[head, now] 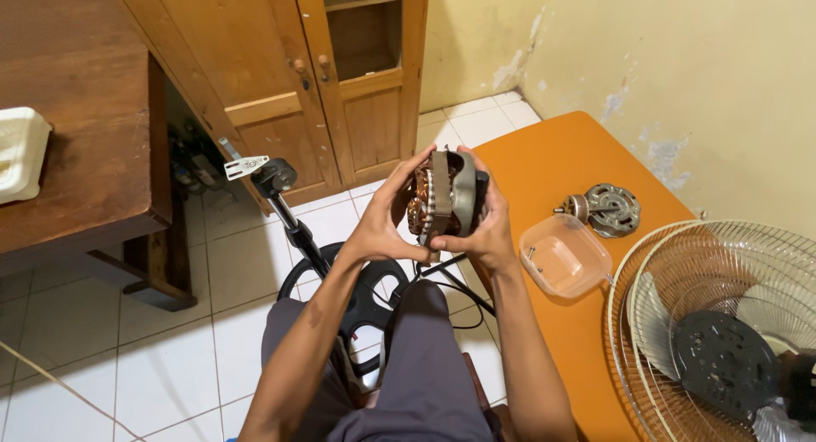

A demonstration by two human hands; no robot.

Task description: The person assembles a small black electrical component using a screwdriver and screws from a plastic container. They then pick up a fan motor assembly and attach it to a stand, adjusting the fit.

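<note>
Seen from the head camera, looking down over the person's lap: both hands are raised just off the near-left edge of the orange table (pixel 552 166), and between them sits a fan motor (pixel 444 197), its copper windings and grey steel core showing.

The left hand (pixel 380 225) cups the motor's left side, fingers curled up and around the windings, thumb pressed along the lower front. The right hand (pixel 489 229) wraps the right side and back, fingers closed over the dark rear casing, thumb lying across the bottom edge. Both grips are closed on the motor; neither hand is spread.

On the orange table, just right of the hands, lies a clear plastic tub (pixel 564 255) with a small screw or two in it. Beyond the tub, further onto the table, rests a round metal motor cover (pixel 605 209). At the table's right end lies the fan's wire guard (pixel 722 323), with translucent blades inside it.

Left of the table, on the white tiled floor, stands the black fan stand (pixel 293 229). Behind it, a wooden cabinet (pixel 340 76).
</note>
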